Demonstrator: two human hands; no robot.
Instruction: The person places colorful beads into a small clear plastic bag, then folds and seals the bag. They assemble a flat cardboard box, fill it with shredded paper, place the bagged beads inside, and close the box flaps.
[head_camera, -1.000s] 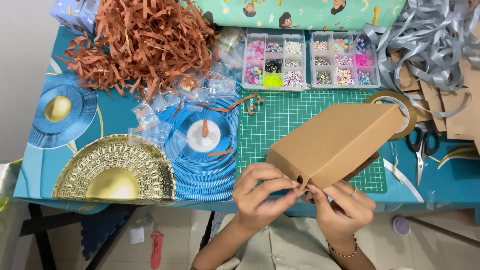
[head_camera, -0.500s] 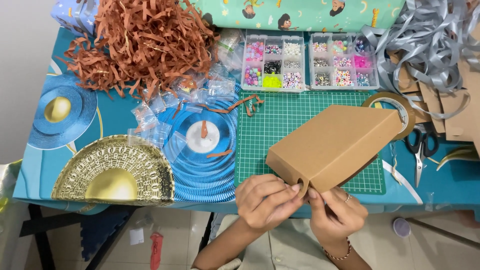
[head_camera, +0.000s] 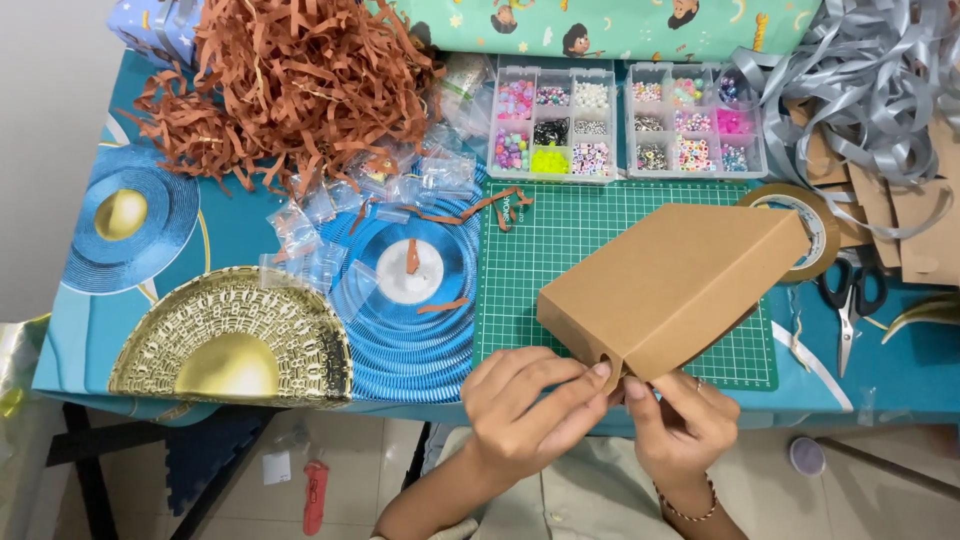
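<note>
A flat brown cardboard box (head_camera: 672, 283) lies tilted over the green cutting mat (head_camera: 548, 262), its near corner raised off the table edge. My left hand (head_camera: 528, 405) pinches that near corner from the left, fingertips beside a small round hole in the flap. My right hand (head_camera: 683, 423), with a ring and a bead bracelet at the wrist, grips the same corner from the right. The two hands' fingertips almost touch under the box.
A heap of brown shredded paper (head_camera: 290, 85) fills the back left. Two clear bead organisers (head_camera: 555, 125) (head_camera: 693, 120) sit behind the mat. A tape roll (head_camera: 812, 222), black scissors (head_camera: 852, 300), grey ribbon (head_camera: 870, 75) and cardboard pieces crowd the right. Small clear bags (head_camera: 330, 215) lie left.
Both hands stayed at the box's near corner. Their fingers shifted slightly closer together on the flap; the box barely moved.
</note>
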